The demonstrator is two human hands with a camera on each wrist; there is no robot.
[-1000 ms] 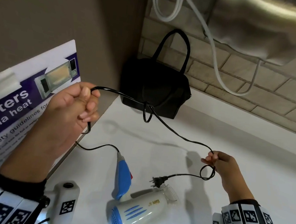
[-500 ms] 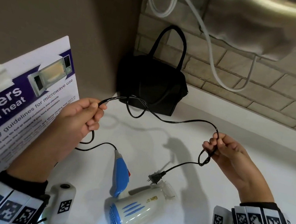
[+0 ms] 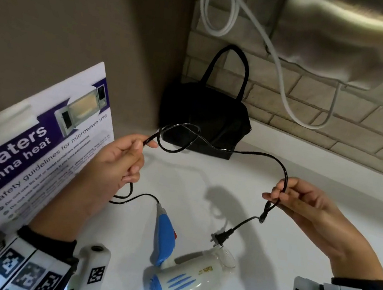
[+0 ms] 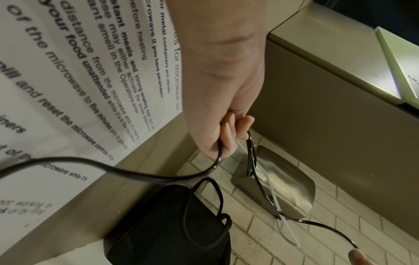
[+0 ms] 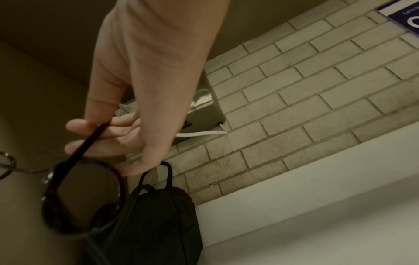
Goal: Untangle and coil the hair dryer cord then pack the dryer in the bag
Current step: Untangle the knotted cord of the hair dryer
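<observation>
A white and blue hair dryer (image 3: pixel 185 284) lies on the white counter (image 3: pixel 266 267) near me. Its black cord (image 3: pixel 253 153) runs from the blue handle (image 3: pixel 164 236) up into my left hand (image 3: pixel 121 159), which grips it. From there the cord makes a loose loop (image 3: pixel 178 138) and arcs across to my right hand (image 3: pixel 287 196), which pinches it by a small knot. The plug (image 3: pixel 220 238) hangs just above the dryer. In the wrist views the cord (image 4: pixel 215 161) leaves my left fist and a cord loop (image 5: pixel 83 195) hangs under my right fingers. A black bag (image 3: pixel 204 119) stands in the back corner.
A microwave safety poster (image 3: pixel 36 146) leans at the left by my left arm. A steel wall unit (image 3: pixel 350 37) with a white hose (image 3: pixel 279 66) hangs over the brick backsplash behind the bag. A dark wall closes the left side.
My hands have come closer together and the cord between them has gone slack, its loop now larger near my left hand. My right hand rose and turned palm inward.
</observation>
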